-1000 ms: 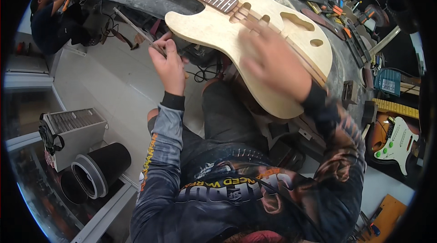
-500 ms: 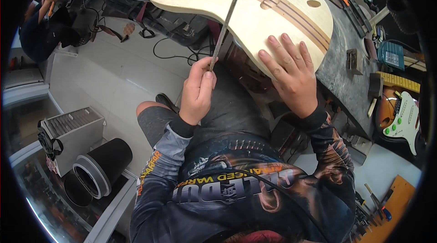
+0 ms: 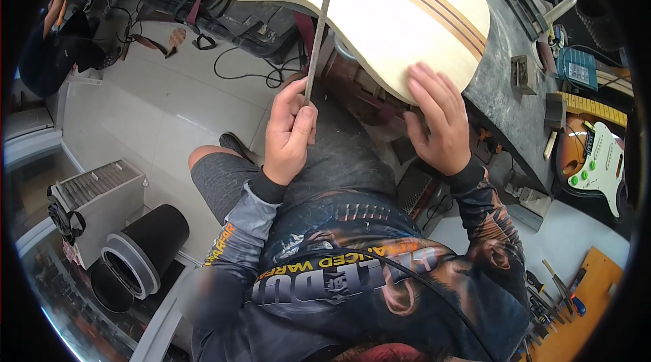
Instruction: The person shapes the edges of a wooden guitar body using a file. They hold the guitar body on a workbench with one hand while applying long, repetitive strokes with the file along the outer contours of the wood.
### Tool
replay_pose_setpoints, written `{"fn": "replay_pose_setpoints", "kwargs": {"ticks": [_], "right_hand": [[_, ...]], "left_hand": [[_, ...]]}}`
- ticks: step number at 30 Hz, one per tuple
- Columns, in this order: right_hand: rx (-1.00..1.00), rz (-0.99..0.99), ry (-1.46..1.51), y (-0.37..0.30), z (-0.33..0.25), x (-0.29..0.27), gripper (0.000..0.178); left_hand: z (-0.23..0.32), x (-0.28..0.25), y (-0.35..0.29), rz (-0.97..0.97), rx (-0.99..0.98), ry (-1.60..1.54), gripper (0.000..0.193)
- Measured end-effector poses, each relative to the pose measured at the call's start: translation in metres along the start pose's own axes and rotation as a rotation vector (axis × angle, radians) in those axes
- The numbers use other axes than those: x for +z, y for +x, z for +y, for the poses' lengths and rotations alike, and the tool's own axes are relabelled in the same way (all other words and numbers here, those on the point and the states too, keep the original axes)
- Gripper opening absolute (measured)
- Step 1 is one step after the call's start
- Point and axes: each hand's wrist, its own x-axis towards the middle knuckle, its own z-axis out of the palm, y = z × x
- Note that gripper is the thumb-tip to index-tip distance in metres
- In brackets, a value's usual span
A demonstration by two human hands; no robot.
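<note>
My left hand (image 3: 290,133) is closed round the lower end of a narrow grey metal file (image 3: 319,40), which points up and away from me. The file's upper part crosses in front of the curved edge of a pale wooden guitar body (image 3: 386,30). This unfinished body lies on the workbench, partly overhanging its near edge, with darker stripes and routed cavities along its middle. Over the body's near rounded end is my right hand (image 3: 439,121), open and holding nothing. Its fingertips are slightly blurred; whether they touch the wood I cannot tell.
On the grey workbench (image 3: 505,114) stand a small metal block (image 3: 523,74) and a teal box (image 3: 576,68). A sunburst guitar with a white pickguard (image 3: 597,169) is at the right. Left, a black bin (image 3: 152,240) stands on the floor; a person (image 3: 51,57) is farther back.
My right hand has come off the guitar body's face and drawn back toward its near edge. The left hand keeps its hold on the file. The whole view has shifted slightly.
</note>
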Motion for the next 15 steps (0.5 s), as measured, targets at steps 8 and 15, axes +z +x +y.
{"fn": "replay_pose_setpoints", "kwargs": {"ticks": [8,15], "right_hand": [[0.232,-0.195,-0.319,0.060,0.001,-0.002,0.101],[0.353,-0.083,-0.384,0.065,-0.003,0.017,0.115]], "left_hand": [[0.005,-0.002,0.012,-0.016,0.037,0.254,0.051],[0.011,-0.001,-0.003,0.009,0.113,0.425,0.048]]}}
